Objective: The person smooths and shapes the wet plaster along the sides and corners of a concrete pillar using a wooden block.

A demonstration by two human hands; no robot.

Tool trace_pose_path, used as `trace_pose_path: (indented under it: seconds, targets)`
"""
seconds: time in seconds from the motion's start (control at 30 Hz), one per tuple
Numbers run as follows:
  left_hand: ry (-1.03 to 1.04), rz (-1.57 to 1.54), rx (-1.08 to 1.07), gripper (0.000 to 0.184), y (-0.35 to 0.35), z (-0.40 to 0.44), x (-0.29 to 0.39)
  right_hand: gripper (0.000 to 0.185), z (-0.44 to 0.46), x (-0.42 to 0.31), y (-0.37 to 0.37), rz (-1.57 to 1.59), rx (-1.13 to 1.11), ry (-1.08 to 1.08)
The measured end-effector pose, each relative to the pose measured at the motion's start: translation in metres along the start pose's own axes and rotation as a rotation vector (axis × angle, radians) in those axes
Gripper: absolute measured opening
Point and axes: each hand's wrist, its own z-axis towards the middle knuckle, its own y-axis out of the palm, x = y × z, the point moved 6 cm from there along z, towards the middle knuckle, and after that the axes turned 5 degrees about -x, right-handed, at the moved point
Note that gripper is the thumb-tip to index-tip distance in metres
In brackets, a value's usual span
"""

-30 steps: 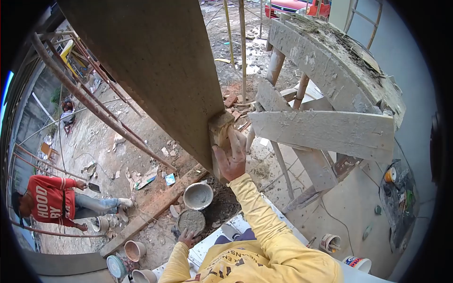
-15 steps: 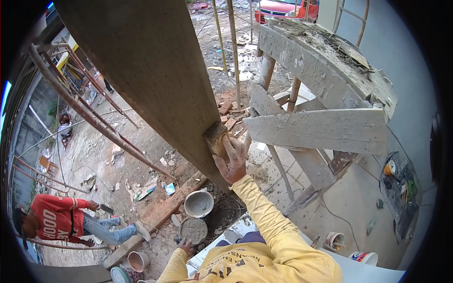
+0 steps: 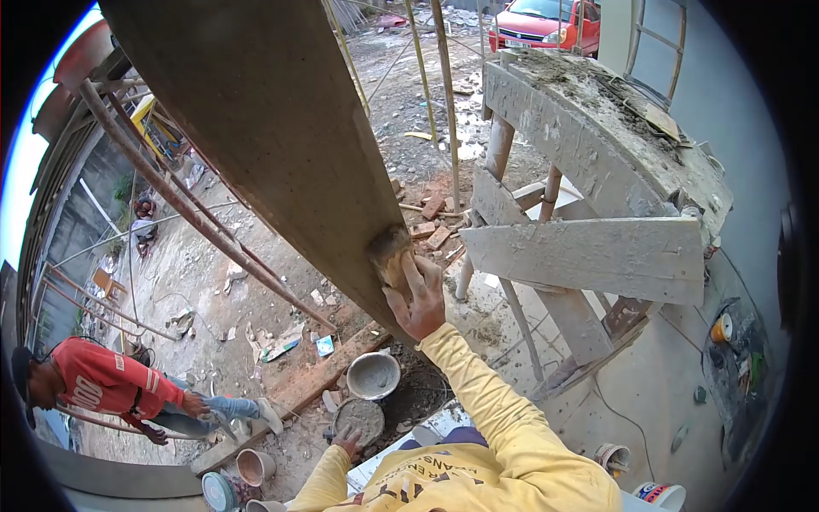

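My right hand (image 3: 417,299) is closed around a wide brush (image 3: 391,256) with a tan body and a blurred dark end. The brush presses on the smooth grey plastered beam (image 3: 264,128) that slants across the view. Low in the view, my left hand (image 3: 347,442) lies by the near rim of a round container of grey mortar (image 3: 360,418), its fingers apart. Whether it bears on the rim is hard to see. Just beyond that container stands a bucket (image 3: 374,375) with a greyish interior.
A splattered plank scaffold (image 3: 589,247) stands on my right. To the left, a person in a red top (image 3: 111,384) leans forward near a long timber (image 3: 299,388). Poles (image 3: 196,209) slant beside the beam. Broken bricks (image 3: 435,218) lie beyond it, and a red car (image 3: 546,26) is parked behind.
My right hand and the brush stay at nearly the same spot on the beam. The view has shifted slightly. The person in red has lowered the tool in their hand.
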Motion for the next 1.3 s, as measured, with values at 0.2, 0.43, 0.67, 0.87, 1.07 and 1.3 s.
trace_pose_path:
  seconds: [0.2,0.43,0.67,0.87,1.07,1.3]
  targets:
    - [-1.059,-0.473,0.262,0.076,0.005,-0.037,0.09,0.071,0.076,-0.034,-0.01,0.019,0.025,-0.102]
    - [-0.996,-0.554,0.305,0.068,0.007,-0.013,0.135,0.072,0.187,-0.091,-0.032,0.065,0.112,-0.143]
    - [-0.924,-0.678,0.324,0.068,0.005,0.009,0.156,0.069,0.067,-0.032,-0.012,0.039,0.032,-0.058]
    - [-0.999,-0.72,0.341,0.075,0.02,-0.008,0.158,0.071,0.177,-0.083,-0.032,0.079,0.09,-0.19]
    - [-0.981,-0.592,0.227,0.083,0.03,-0.004,0.082,0.072,0.219,-0.108,-0.037,0.091,0.139,-0.232]
    - [-0.969,-0.652,0.339,0.072,0.019,-0.007,0.126,0.07,0.121,-0.055,-0.02,0.026,0.082,-0.192]
